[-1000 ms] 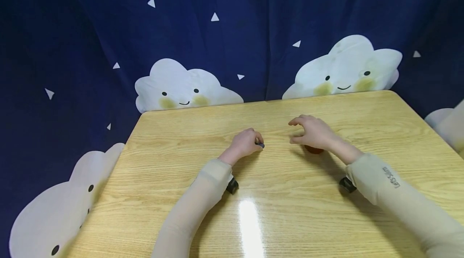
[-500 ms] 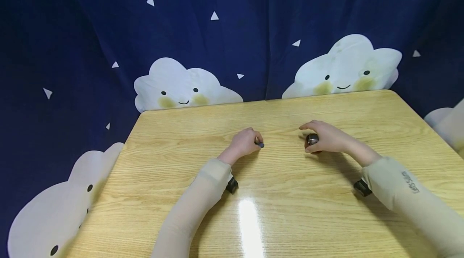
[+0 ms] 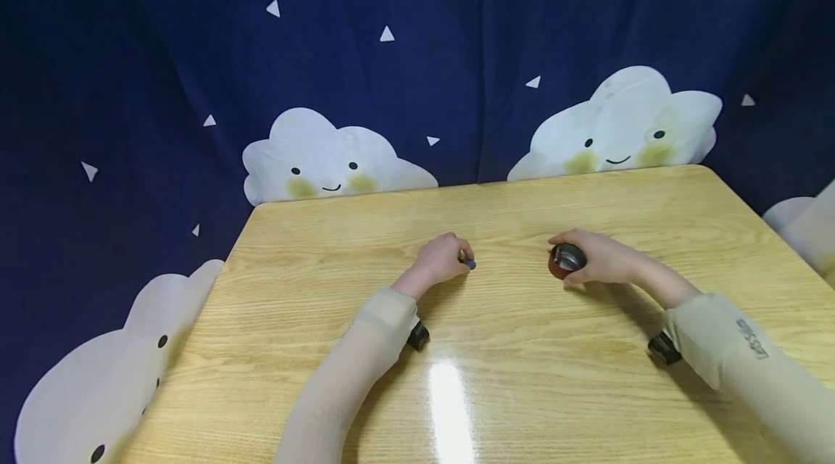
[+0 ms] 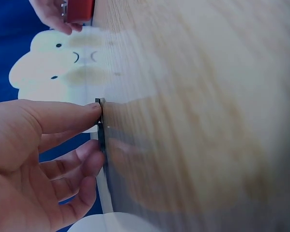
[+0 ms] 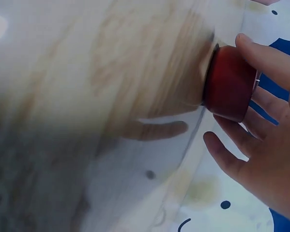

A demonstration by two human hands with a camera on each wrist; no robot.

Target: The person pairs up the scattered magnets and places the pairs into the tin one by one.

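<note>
My left hand (image 3: 445, 258) pinches a small, thin, dark object with a bluish end (image 3: 470, 264) at the table's middle. In the left wrist view, the thumb lies on the dark piece (image 4: 101, 135), which stays low against the tabletop; its kind is unclear. To the right, my right hand (image 3: 603, 259) holds a round red object with a glossy dark top (image 3: 566, 259), thumb on the near side and fingers on the far side. From the right wrist, its red side wall (image 5: 229, 82) looks short and cylindrical, sitting at the table surface.
The wooden table (image 3: 509, 377) extends beneath both arms, with a bright light reflection near the front. A dark blue curtain (image 3: 450, 72) with white clouds hangs behind it. Black wrist cameras are worn under both forearms, left camera (image 3: 418, 336) and right camera (image 3: 664, 348).
My right hand has moved right and slightly toward me, drawing back from over the red object and closing its thumb and fingers around it. The left hand has kept its place and pinch.
</note>
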